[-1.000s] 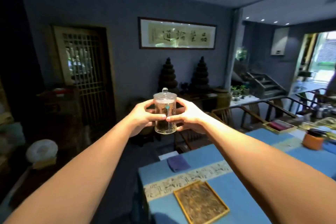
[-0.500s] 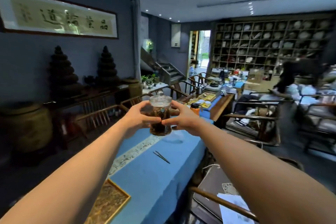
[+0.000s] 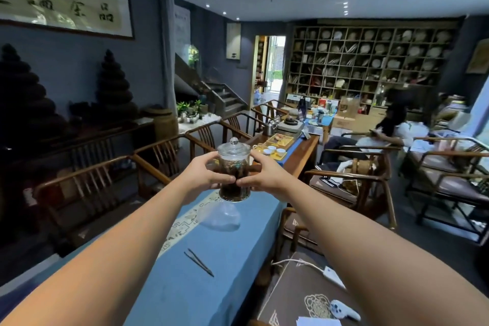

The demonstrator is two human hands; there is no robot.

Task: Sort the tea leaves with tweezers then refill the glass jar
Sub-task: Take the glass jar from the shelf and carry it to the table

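Both hands hold the lidded glass jar (image 3: 234,171) up at arm's length, clear above the far part of the bench (image 3: 232,254). The left hand (image 3: 205,173) wraps the jar's left side and the right hand (image 3: 262,176) its right, fingers curled round the glass and the two thumbs meeting across its front. The knobbed lid (image 3: 234,146) sits on top, and dark tea leaves (image 3: 234,182) fill most of the jar's body.

The tweezers (image 3: 199,262) lie untouched on the blue bench cloth, nearer the person and well apart from the jar. Just below the jar something clear and rumpled rests on the cloth, possibly a plastic bag (image 3: 222,217), though the blur leaves that uncertain.

Judging by this layout, the task looks to be at one of its ends: either the jar is full and closed because sorting has not started, or it has been refilled and capped already. No sorting tray is in view now. If sorting is still ahead, what remains is setting the jar down, lifting the lid, tipping leaves out and picking up the tweezers.
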